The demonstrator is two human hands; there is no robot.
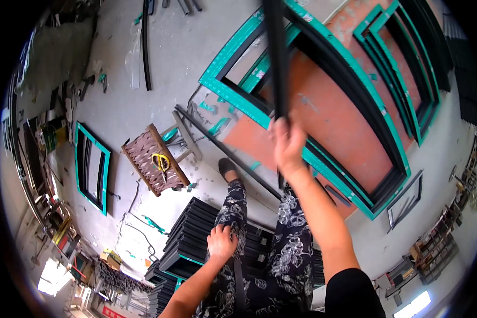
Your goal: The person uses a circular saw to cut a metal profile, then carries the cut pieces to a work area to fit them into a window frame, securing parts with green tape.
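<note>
My right hand (289,146) is closed around a long black profile bar (275,58), which rises out of the top of the view and shows a little below the fist. Behind the bar lies a large black window frame (371,100) faced with green protective film. My left hand (222,243) lies on my left thigh, over the patterned trousers; its fingers are slightly bent and I see nothing in them. Close to that hand is a stack of black profiles (188,230).
A woven-seat stool (143,151) with yellow-handled scissors (161,163) stands on the left. Another dark bar (222,146) lies slantwise by my foot. Smaller green-filmed frames (93,169) lie at left and upper right. Film scraps (220,125) litter the floor.
</note>
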